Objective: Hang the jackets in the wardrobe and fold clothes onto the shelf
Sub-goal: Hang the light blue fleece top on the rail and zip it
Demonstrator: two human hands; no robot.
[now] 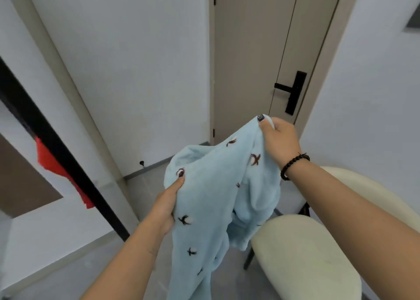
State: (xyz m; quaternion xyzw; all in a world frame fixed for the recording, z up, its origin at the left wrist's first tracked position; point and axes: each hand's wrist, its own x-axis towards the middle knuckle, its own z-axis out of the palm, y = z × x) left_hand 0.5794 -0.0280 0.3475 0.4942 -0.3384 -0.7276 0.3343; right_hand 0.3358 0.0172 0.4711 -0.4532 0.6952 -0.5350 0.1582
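Note:
A light blue fleece garment [211, 186] with small dark embroidered marks hangs in the air in front of me, its lower part drooping toward the floor. My left hand [167, 205] grips its left edge, thumb on top of the fabric. Higher and to the right, my right hand [278, 140] pinches the top edge, a dark bead bracelet on its wrist. At the left edge stands the wardrobe [27, 163] with a black frame, and a red garment [56, 170] hangs inside it.
Two cream upholstered chairs [302, 256] with dark legs stand at the lower right, close under the garment. A beige door [254, 60] with a black handle is straight ahead, shut. White walls flank it. Grey tiled floor [56, 272] lies at the lower left.

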